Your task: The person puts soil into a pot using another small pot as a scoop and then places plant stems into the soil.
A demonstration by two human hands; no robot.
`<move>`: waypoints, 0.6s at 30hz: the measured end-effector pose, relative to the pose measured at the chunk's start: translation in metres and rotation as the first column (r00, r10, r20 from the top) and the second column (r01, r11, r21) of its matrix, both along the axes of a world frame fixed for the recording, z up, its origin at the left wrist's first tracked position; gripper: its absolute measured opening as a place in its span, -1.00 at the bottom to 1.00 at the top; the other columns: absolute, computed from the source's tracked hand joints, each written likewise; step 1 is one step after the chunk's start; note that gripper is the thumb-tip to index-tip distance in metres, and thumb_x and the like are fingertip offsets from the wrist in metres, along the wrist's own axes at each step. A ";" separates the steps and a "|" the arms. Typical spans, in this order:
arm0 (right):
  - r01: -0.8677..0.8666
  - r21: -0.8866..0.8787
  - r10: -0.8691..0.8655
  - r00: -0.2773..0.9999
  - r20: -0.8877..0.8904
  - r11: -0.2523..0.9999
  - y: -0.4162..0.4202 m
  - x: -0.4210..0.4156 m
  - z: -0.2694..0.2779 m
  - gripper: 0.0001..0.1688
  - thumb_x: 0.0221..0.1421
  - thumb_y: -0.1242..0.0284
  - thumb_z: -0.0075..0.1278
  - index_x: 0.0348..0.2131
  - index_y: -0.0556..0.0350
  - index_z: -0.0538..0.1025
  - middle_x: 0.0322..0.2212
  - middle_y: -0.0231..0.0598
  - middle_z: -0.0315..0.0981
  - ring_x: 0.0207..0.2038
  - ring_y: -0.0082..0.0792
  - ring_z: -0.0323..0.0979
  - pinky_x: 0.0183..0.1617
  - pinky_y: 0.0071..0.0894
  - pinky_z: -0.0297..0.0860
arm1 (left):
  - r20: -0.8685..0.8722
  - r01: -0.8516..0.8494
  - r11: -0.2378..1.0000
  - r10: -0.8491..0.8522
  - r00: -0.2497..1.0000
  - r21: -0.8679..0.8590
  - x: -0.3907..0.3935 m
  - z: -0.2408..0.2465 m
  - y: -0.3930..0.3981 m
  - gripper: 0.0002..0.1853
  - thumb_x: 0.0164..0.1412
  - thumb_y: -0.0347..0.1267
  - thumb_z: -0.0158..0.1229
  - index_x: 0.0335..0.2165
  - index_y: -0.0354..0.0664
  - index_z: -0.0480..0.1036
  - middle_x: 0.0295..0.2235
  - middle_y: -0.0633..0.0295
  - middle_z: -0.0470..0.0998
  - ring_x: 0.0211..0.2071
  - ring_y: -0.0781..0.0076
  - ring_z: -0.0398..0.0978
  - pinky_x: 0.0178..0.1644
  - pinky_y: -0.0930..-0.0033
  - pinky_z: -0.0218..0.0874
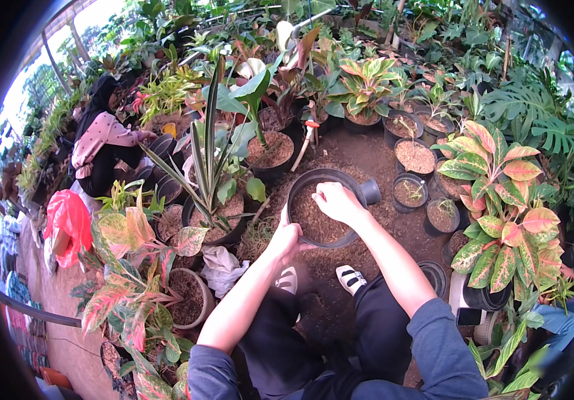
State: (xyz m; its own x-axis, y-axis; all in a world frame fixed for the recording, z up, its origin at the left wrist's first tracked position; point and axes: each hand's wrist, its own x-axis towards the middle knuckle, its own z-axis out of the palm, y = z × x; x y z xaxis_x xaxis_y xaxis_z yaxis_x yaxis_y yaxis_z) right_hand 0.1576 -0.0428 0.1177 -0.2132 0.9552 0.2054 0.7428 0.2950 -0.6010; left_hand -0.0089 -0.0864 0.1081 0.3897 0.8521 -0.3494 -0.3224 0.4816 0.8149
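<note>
A round black plastic plant pot point(324, 172) stands before me, partly filled with loose brown potting mix point(312, 212). My left hand point(286, 239) grips its lower left wall, with the thumb up along the outside and fingers reaching underneath. Over the pot's right half is my right hand point(339, 201), its fingers curled down above the mix. The fingertips are partly hidden, so whether they pinch anything does not show. A small black pot point(370, 191) lies on its side against the big pot's right wall.
Potted aglaonemas point(501, 185) crowd the right, and a snake plant point(210, 145) rises at left. A hand trowel point(306, 142) with an orange-and-white handle stands beyond. A white bag point(222, 270) lies by my left foot. One person point(104, 135) crouches at left; another point(559, 320) sits at right.
</note>
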 end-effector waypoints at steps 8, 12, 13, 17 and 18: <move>0.051 0.098 -0.055 0.998 0.040 0.994 0.002 0.000 -0.006 -0.74 0.02 0.37 -0.18 -0.55 0.22 0.39 -0.54 0.04 0.40 -0.41 0.04 0.40 -0.35 -0.06 0.32 | -0.007 0.003 1.000 -0.003 1.000 0.009 0.003 0.002 0.000 -0.13 -0.21 -0.68 -0.35 0.12 0.23 -0.18 0.01 0.03 0.12 -0.19 0.05 0.38 -0.33 -0.04 0.39; 0.061 0.113 -0.063 0.998 0.020 0.992 0.006 0.006 -0.013 -0.74 0.04 0.40 -0.20 -0.55 0.23 0.38 -0.53 0.04 0.39 -0.41 0.05 0.38 -0.36 -0.06 0.31 | -0.002 0.007 1.000 -0.007 1.000 0.000 0.002 0.005 0.001 -0.13 -0.22 -0.68 -0.34 0.12 0.22 -0.18 0.00 0.03 0.12 -0.23 0.06 0.41 -0.35 0.01 0.41; 0.041 0.116 -0.044 0.999 0.026 0.992 0.004 0.004 -0.013 -0.74 0.04 0.40 -0.21 -0.55 0.23 0.38 -0.52 0.04 0.39 -0.41 0.05 0.38 -0.37 -0.06 0.30 | -0.010 0.010 1.000 -0.010 1.000 0.002 0.001 0.004 0.001 -0.13 -0.22 -0.68 -0.34 0.12 0.22 -0.19 0.00 0.03 0.13 -0.24 0.06 0.42 -0.36 0.03 0.41; -0.070 0.175 0.087 0.992 -0.088 0.982 -0.004 -0.012 -0.004 -0.75 0.03 0.39 -0.19 -0.54 0.24 0.38 -0.46 0.03 0.39 -0.36 0.05 0.38 -0.33 -0.07 0.31 | 0.012 -0.001 1.000 0.001 1.000 0.006 0.002 0.000 0.003 -0.13 -0.21 -0.68 -0.34 0.12 0.21 -0.20 -0.02 0.02 0.16 -0.26 0.08 0.44 -0.38 0.06 0.42; -0.145 0.076 0.146 0.989 -0.014 0.987 -0.008 -0.015 -0.004 -0.75 0.03 0.39 -0.20 -0.54 0.24 0.37 -0.48 0.03 0.38 -0.37 0.05 0.37 -0.32 -0.06 0.30 | 0.026 -0.007 1.000 0.007 1.000 -0.003 0.001 0.001 0.003 -0.13 -0.21 -0.68 -0.34 0.12 0.21 -0.20 -0.03 0.02 0.17 -0.26 0.09 0.44 -0.38 0.05 0.42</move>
State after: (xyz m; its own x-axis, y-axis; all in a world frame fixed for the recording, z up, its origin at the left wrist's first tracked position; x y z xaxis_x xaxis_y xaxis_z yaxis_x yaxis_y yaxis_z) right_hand 0.1425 -0.0508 0.1137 -0.3439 0.8963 0.2801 0.6771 0.4434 -0.5873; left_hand -0.0077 -0.0837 0.1093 0.3922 0.8540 -0.3420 -0.3466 0.4816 0.8050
